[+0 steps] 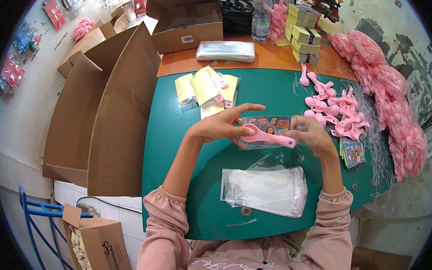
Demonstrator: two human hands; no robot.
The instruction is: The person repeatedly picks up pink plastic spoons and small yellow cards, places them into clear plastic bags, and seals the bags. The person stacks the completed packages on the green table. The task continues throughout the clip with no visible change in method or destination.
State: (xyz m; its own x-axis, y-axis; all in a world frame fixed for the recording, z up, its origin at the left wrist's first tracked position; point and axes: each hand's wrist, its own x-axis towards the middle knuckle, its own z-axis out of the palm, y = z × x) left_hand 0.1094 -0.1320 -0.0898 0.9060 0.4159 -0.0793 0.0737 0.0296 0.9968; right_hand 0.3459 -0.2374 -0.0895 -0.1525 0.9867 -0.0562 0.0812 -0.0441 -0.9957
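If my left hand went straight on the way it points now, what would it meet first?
Your left hand would most likely meet your right hand, past the held pink spoon; depth is unclear.

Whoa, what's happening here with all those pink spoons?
Someone is sitting at a green table. Their left hand holds a pink spoon against a colourful card, and their right hand grips the other end. Clear bags lie closer to the person. More pink spoons are heaped on the right, near a small stack of cards. Yellow packets lie farther back, to the left.
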